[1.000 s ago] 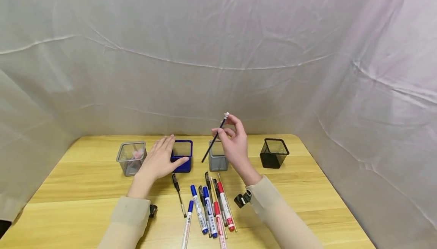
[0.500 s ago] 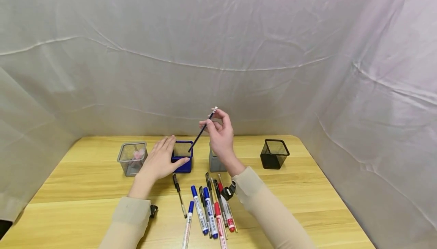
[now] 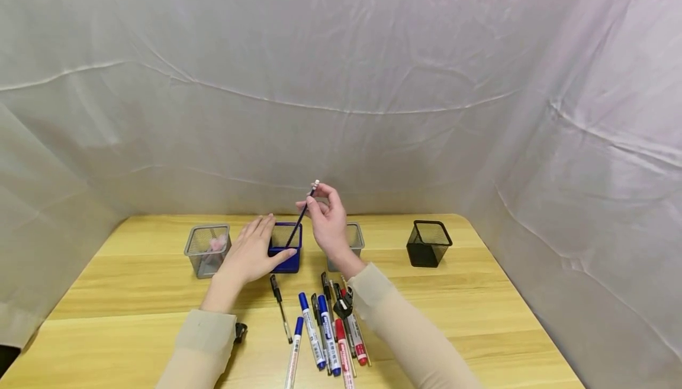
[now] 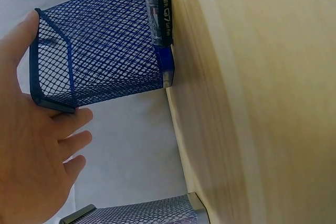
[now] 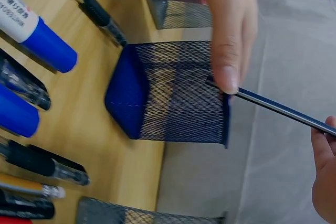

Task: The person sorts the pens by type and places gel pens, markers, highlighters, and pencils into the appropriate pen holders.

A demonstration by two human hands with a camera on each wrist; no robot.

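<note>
My right hand (image 3: 329, 223) pinches a dark pencil (image 3: 300, 221) with a white eraser end, near its upper part. Slanting down to the left, the pencil's lower end reaches inside the rim of a blue mesh pen holder (image 3: 286, 263). My left hand (image 3: 249, 253) rests at that holder's left side, fingers extended and thumb lying along the front rim. In the left wrist view, the thumb touches one corner of the holder (image 4: 105, 45) and the other fingertips show beyond its rim. In the right wrist view, the pencil (image 5: 283, 109) crosses the rim beside the left thumb.
Grey mesh holders stand at left (image 3: 205, 261), with something pink inside, and behind my right hand (image 3: 356, 238). A black mesh holder (image 3: 426, 253) stands farther right. In front lie a gel pen (image 3: 281, 306), blue markers (image 3: 311, 330), red markers (image 3: 341, 344) and several other pens.
My right hand has moved left with the pencil, from over the middle grey holder to the blue one, and the pencil's lower end has gone inside its rim. The left hand stays put.
</note>
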